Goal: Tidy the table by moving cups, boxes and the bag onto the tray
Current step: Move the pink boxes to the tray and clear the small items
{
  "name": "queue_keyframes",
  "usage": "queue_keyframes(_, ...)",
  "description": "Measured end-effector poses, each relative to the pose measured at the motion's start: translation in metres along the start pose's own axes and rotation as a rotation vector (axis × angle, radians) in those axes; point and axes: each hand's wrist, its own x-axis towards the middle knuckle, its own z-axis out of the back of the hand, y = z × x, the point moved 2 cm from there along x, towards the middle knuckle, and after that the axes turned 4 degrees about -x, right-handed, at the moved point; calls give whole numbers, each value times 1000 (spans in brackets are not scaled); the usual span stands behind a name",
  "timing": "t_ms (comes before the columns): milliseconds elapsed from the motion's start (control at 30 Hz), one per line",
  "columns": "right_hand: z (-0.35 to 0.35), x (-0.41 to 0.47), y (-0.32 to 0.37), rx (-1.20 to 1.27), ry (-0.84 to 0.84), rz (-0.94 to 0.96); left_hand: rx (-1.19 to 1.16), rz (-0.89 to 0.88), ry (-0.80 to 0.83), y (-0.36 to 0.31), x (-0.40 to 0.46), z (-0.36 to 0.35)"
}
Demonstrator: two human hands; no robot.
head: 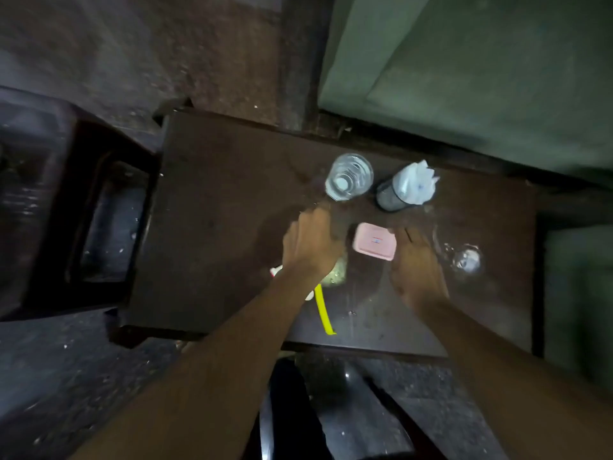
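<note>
A small pink box [374, 242] lies flat in the middle of the dark table [212, 200]. My right hand [416, 260] lies beside its right edge with fingers stretched out, fingertips at the box's far corner. My left hand [310, 242] hovers left of the box with curled fingers; what it grips, if anything, is hidden. Under my left wrist lies a bag [335, 277] with a yellow strip [323, 310]. A clear glass [348, 175] and a dark cup stuffed with white tissue [406, 187] stand behind. Another clear glass [464, 258] sits at the right.
A faint dark round outline [268, 234] shows on the table under my left hand; I cannot tell whether it is the tray. A dark wooden chair [66, 207] stands left of the table. A green sofa [481, 78] is behind it.
</note>
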Motion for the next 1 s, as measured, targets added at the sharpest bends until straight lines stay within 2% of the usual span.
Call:
queue_keyframes(100,-11,2,-24,21,39,-44,-94,60,103,-4,5,-41)
queue_keyframes(233,-26,6,-29,185,69,-117,-178,146,167,-4,14,-75)
queue_keyframes(533,-36,15,-15,295,36,-167,-331,185,102,-7,19,-88)
queue_keyframes(733,-26,6,44,419,-53,-64,-317,200,-146,16,5,-35)
queue_keyframes(867,-16,14,127,495,-87,101,-348,257,-342,56,-2,32)
queue_keyframes(1000,11,36,214,440,-138,272,-457,265,-526,91,-10,108)
